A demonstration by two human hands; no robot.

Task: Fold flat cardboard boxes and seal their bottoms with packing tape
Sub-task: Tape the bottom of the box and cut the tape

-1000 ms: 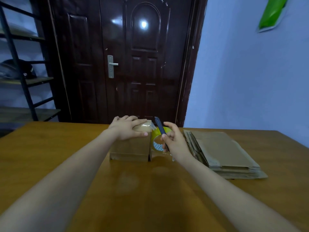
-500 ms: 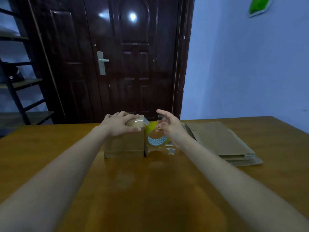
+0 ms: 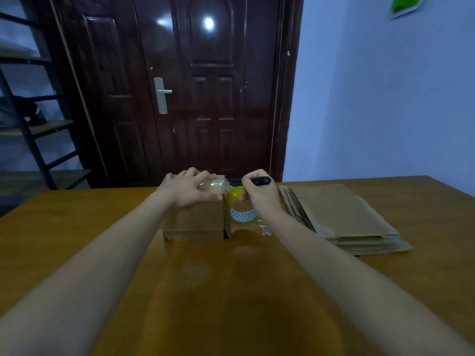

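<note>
Nearest me, two bare forearms reach out over the brown table (image 3: 77,253), angled toward each other so both hands meet at one small job in the middle.

The folded box (image 3: 194,222) stands there with its taped face turned up, which I take to be the bottom being sealed. The left hand (image 3: 190,190) lies across that top, fingers spread and flat, thumb down the near face; it looks to be pinning the flaps and tape so nothing lifts while the strip is cut.

Right against the box's right side stands the tape roll (image 3: 243,210), yellowish, on edge, and a clear strip seems to run from it up onto the box top. That would explain why the roll is kept so close: the tape appears uncut.

Above the roll, the right hand (image 3: 259,195) has its fingers clenched round a dark utility knife (image 3: 250,181), held level with its tip toward the box's upper right edge, just where I'd expect the strip to be severed.

Farther right, well apart, lies a stack of flat boxes (image 3: 341,217), within easy reach for the next one.
</note>
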